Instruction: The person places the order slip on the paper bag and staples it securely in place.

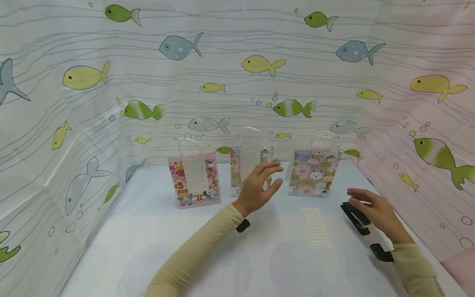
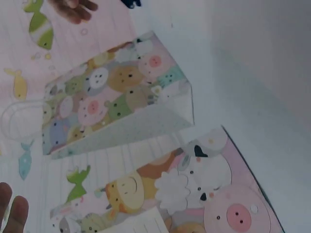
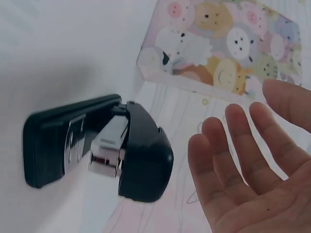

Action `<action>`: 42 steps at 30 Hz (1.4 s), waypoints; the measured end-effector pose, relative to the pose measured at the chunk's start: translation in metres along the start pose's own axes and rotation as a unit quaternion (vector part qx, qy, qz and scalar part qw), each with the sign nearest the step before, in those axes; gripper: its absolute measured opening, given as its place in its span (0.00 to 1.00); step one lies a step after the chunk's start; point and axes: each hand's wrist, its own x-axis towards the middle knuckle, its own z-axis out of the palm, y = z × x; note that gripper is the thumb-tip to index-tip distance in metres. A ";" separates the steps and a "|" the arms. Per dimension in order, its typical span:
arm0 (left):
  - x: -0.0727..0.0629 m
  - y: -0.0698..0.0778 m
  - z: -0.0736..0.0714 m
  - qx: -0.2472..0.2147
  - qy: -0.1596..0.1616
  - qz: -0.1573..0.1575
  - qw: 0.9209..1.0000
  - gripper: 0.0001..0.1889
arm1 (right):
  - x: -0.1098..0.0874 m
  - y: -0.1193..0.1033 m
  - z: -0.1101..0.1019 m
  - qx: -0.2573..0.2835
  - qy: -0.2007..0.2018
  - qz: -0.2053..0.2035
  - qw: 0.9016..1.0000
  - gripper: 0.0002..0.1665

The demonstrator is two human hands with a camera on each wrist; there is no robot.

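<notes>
1. Animal-print bag (image 1: 314, 173): stands on the table (image 1: 274, 243), beyond and left of the right hand (image 1: 380, 212); probably light and crushable, best taken by its upper edge.
2. Left hand (image 1: 257, 187): fingers apart, gripping nothing, before the middle bag (image 1: 235, 167).
3. Right hand: fingers extended, holding nothing.
4. Stapler (image 1: 355, 218): just left of the right hand; likely rigid and comparatively heavy, best gripped around its body.
5. Paper strip (image 1: 316, 227): between both hands; likely flimsy, best pinched at an edge.
</notes>
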 end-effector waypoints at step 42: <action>0.047 -0.030 0.077 -0.034 -0.079 -0.226 0.970 0.35 | 0.019 -0.008 0.057 0.056 -0.126 -0.030 0.990 0.34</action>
